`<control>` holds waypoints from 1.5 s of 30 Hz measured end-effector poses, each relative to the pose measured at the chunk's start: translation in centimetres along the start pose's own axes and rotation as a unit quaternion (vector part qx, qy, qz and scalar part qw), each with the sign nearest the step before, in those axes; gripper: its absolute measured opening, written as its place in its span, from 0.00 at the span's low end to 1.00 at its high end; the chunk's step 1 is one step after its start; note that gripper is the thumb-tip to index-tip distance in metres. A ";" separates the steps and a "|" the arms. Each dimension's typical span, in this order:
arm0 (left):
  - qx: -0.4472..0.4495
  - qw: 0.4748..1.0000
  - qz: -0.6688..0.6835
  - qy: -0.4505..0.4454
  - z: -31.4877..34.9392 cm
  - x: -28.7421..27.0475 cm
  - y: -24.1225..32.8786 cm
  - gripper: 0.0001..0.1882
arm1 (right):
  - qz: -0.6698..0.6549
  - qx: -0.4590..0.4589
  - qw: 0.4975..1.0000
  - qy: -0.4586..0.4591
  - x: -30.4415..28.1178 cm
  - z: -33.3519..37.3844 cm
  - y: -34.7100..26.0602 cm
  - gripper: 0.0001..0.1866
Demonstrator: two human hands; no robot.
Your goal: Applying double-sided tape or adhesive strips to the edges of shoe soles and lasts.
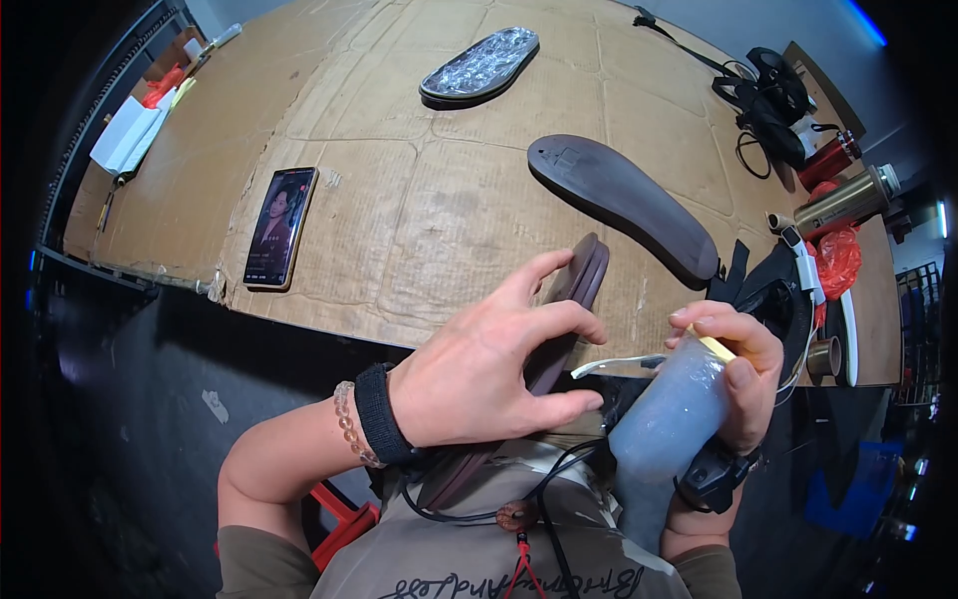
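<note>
My left hand (479, 359) reaches over a dark brown shoe sole (561, 349) that stands on edge against my lap. Its fingers curl over the sole's upper part, and the thumb sticks out to the right; the palm hides the sole's middle. My right hand (753, 374) grips a cloudy, translucent plastic container (664, 414) with a pale yellow edge at its top. Between the hands lies a thin whitish strip (614, 366); what it belongs to cannot be made out. Just beyond, another dark brown sole (624, 200) rests flat on the cardboard-covered table (379, 260).
A sole with a shiny, crinkled clear covering (484, 65) lies at the far side. To the left is a lit phone (280, 228). Black straps (773, 95), a metal flask (846, 203), a red plastic bag (838, 262) and a tape roll (824, 356) crowd the right edge.
</note>
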State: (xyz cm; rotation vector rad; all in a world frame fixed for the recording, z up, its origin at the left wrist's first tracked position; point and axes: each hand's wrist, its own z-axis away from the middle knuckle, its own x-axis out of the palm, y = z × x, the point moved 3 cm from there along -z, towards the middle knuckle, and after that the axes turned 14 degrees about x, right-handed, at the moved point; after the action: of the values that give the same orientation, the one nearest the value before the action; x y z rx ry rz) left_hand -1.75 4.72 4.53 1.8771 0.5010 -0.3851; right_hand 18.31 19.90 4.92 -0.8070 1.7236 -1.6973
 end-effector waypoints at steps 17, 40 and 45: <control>-0.010 0.999 0.032 0.011 0.2 -0.7 -1.1 0.07 | 0.050 0.116 0.991 0.034 -0.9 -1.9 1.2 0.14; -0.015 1.000 -0.001 0.015 0.0 -0.7 -1.1 0.07 | 0.372 -0.028 0.928 -0.002 -1.2 -4.4 0.4 0.23; -0.005 0.999 -0.041 0.019 0.1 -0.9 -1.0 0.08 | 0.411 -0.109 0.905 -0.025 -0.7 -4.5 0.0 0.25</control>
State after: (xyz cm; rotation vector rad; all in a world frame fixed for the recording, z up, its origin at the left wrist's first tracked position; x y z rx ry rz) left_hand -2.98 4.79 4.16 1.8614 0.6068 -0.4014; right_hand 15.34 23.31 4.96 -0.1348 1.8586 -0.9127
